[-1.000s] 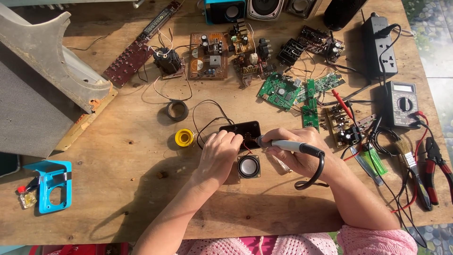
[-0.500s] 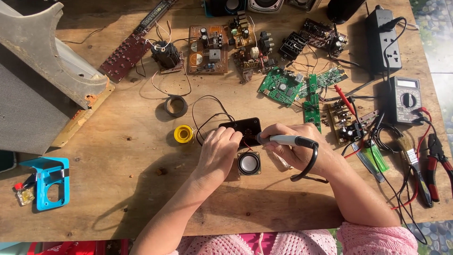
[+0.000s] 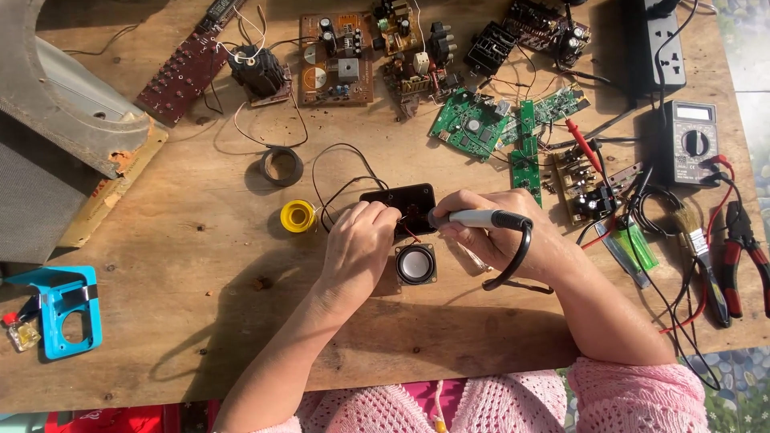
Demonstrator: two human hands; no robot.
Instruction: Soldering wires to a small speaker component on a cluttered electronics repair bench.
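My right hand (image 3: 501, 240) grips a grey-handled soldering iron (image 3: 481, 218) whose tip points left at a small black box (image 3: 399, 200) on the wooden table (image 3: 200, 321). My left hand (image 3: 357, 244) rests at the box's left edge, its fingers pinched on thin wires there. A small round speaker (image 3: 415, 265) in a square black frame lies just below the box, between my two hands. Black and red wires loop from the box toward the back.
A yellow solder spool (image 3: 297, 216) and a black tape ring (image 3: 281, 166) lie left of the box. Several circuit boards (image 3: 469, 124) fill the back. A multimeter (image 3: 691, 143), brush (image 3: 696, 240) and red pliers (image 3: 742, 248) sit right; a blue holder (image 3: 60, 309) lies at front left.
Both hands stay at the black box with the iron's tip against it. The camera has shifted slightly, so the table sits a little higher in view.
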